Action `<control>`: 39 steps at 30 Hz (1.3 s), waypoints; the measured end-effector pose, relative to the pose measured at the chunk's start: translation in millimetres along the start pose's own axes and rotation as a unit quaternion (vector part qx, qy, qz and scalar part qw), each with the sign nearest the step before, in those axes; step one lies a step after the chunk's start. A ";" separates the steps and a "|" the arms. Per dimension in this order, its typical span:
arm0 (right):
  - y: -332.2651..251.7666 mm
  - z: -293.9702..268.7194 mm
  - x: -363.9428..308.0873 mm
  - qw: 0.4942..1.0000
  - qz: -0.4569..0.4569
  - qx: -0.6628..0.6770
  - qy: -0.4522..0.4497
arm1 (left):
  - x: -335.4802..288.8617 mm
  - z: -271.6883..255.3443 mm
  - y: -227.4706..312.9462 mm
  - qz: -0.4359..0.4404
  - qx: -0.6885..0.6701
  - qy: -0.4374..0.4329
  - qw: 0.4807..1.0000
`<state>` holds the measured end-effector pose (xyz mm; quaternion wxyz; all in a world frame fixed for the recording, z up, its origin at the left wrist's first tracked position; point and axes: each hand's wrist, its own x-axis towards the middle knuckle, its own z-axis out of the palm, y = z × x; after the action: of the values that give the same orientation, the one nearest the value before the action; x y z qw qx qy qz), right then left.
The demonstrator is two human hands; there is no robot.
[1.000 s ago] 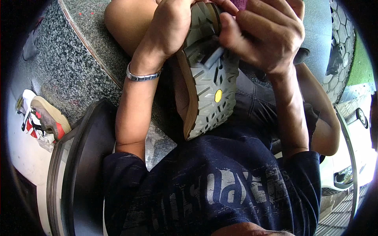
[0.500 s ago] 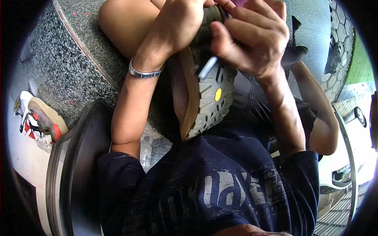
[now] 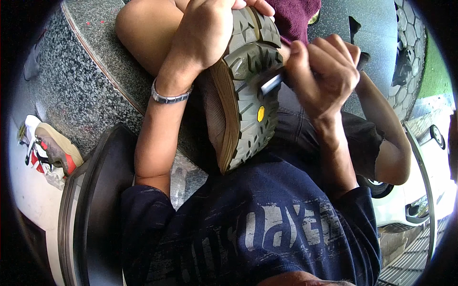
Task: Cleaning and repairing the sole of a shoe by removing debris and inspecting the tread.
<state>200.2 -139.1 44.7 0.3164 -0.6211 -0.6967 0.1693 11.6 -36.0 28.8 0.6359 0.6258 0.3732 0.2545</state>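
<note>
A brown shoe (image 3: 217,128) is tilted with its grey-green lugged sole (image 3: 248,133) facing me, one end near my shirt. My left hand (image 3: 207,35) is closed around the shoe's far end, with fingertips showing over the top edge. Beside the sole's right edge, my right hand (image 3: 327,74) is wrapped round a slim tool (image 3: 272,84). The tool has a dark part and a shiny pale end, which lies over the sole; its exact kind is not clear. Whether the tool touches the sole I cannot tell.
A maroon cloth (image 3: 293,21) lies beyond the shoe. Speckled stone (image 3: 88,78) curves along the left. A dark chair-like piece (image 3: 102,205) stands by my left elbow. Another shoe (image 3: 50,143), grey and red, rests at far left. A white vehicle (image 3: 398,205) is at right.
My right hand has moved right and down with the tool, uncovering more of the sole's far end. My left hand has kept its grip on the shoe.
</note>
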 end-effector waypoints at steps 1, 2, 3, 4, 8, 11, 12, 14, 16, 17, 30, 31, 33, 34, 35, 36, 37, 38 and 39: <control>10.8 -1.6 -4.3 0.999 0.052 -0.006 0.000 | 0.7 3.0 3.5 -0.003 0.000 0.007 1.000; 13.4 1.5 -8.1 0.999 -0.005 -0.045 -0.001 | 4.6 6.3 1.0 0.034 0.057 0.001 0.998; -4.5 13.7 -7.8 0.999 -0.018 -0.029 0.033 | 3.1 10.0 -2.8 0.065 0.117 -0.003 0.991; -21.7 15.6 -3.4 0.999 -0.038 -0.019 0.032 | 1.8 9.7 6.1 0.135 0.252 0.019 0.958; -25.2 15.0 -2.9 1.000 -0.009 0.008 0.025 | -2.9 5.0 -1.7 -0.012 0.009 0.005 1.000; -1.6 -1.4 -14.9 0.999 0.037 -0.027 -0.008 | -1.5 2.0 -34.0 0.222 -0.097 0.011 0.970; -7.1 3.7 -14.1 0.999 0.039 -0.025 0.009 | 3.2 6.9 -26.5 0.223 -0.105 0.006 0.969; -25.1 12.5 -6.0 0.999 0.030 -0.010 0.037 | 2.2 11.8 5.5 0.013 0.096 -0.010 0.995; -36.3 13.7 0.4 0.999 0.011 -0.002 0.037 | 0.9 12.0 1.3 -0.022 0.005 0.003 1.000; -36.7 11.6 1.7 0.999 0.013 0.017 0.045 | -0.2 12.4 -3.0 -0.057 -0.089 0.018 0.994; -7.4 -4.5 44.6 0.977 -0.208 -0.037 -0.040 | -6.2 8.7 7.7 -0.078 -0.037 0.011 0.996; -3.7 -6.1 40.7 0.974 -0.218 -0.035 -0.054 | -5.0 7.8 6.7 -0.092 -0.091 0.014 0.991; 24.0 -6.4 32.2 0.975 -0.214 -0.056 -0.018 | -0.7 8.9 3.8 -0.091 -0.100 0.009 0.991; 26.9 6.2 28.6 0.976 -0.214 -0.016 0.041 | 0.1 8.2 1.3 -0.092 -0.104 0.009 0.990; 13.4 11.3 12.3 0.984 -0.172 -0.031 0.043 | 2.1 8.0 -11.0 -0.095 -0.102 0.011 0.990; 8.9 14.4 4.7 0.988 -0.146 -0.034 0.044 | 10.9 12.3 -11.9 0.009 -0.255 -0.032 0.966; 8.1 16.6 -1.4 0.991 -0.120 -0.038 0.045 | 16.2 15.6 -9.7 0.111 -0.400 -0.073 0.907; 15.5 15.9 -7.5 0.994 -0.101 -0.023 0.027 | 1.2 11.8 -0.1 -0.064 -0.109 0.001 0.992; 19.6 15.0 -10.6 0.996 -0.091 -0.009 0.014 | 1.4 10.9 -12.2 -0.067 -0.105 0.004 0.992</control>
<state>205.6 -143.7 18.8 0.3343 -0.5606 -0.7472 0.1252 19.3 -42.6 15.9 0.7121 0.5280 0.3881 0.2519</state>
